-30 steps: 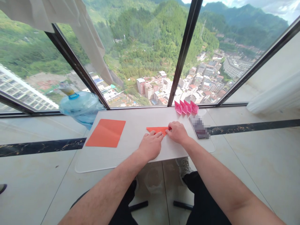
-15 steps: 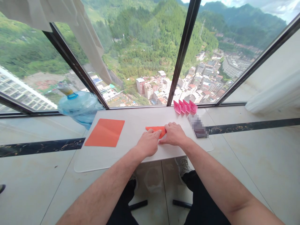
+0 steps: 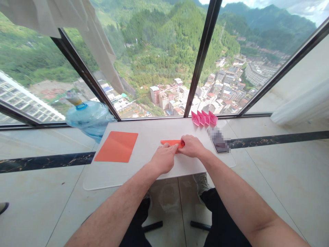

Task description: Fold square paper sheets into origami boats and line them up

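Note:
A folded piece of orange paper (image 3: 170,141) lies on the white tabletop, partly covered by my hands. My left hand (image 3: 164,158) rests on its near edge with fingers stretched out, pressing it down. At the paper's right end, my right hand (image 3: 192,146) is closed, thumb and fingertips pinching it. The underside of that end is hidden by the fingers. To the left lies a flat orange sheet (image 3: 117,146), touched by neither hand.
Several pink folded paper pieces (image 3: 204,118) stand in a row at the table's back right. A phone (image 3: 220,145), partly blurred, lies on the right side. A blue water jug (image 3: 88,116) stands beyond the white table's (image 3: 115,178) left back corner, near the window.
My right hand's thumb and fingers have drawn together on the paper's right end. The left hand stays pressed on the paper. The view has shifted slightly.

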A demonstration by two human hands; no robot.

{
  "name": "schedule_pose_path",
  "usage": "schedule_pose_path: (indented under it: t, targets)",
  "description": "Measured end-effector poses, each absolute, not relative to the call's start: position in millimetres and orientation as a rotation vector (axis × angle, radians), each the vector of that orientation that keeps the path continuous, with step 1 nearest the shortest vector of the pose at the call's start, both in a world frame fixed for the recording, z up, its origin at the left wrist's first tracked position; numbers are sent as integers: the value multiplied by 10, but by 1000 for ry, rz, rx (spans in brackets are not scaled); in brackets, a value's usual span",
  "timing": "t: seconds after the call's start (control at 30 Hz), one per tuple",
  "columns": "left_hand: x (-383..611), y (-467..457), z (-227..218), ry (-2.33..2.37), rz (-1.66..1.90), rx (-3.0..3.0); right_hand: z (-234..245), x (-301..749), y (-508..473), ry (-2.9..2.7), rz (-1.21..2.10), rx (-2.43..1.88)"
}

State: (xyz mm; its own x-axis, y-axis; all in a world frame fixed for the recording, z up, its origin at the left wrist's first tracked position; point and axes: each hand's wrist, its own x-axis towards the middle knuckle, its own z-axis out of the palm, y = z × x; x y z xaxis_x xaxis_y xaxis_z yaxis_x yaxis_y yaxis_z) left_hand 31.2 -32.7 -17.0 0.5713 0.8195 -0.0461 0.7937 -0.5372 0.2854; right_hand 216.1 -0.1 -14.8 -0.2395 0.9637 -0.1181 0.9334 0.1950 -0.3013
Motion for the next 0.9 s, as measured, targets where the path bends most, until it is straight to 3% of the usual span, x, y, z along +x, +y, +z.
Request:
schedule_pose_path:
  t: [0.27, 0.9]
  targets:
    - [280, -101, -280, 1539, 495, 2335, -199, 2183, 90, -2403, 428, -1697]
    - [99, 76, -243, 1673, 211, 2413, -85, 2066, 111, -2537, 384, -1719]
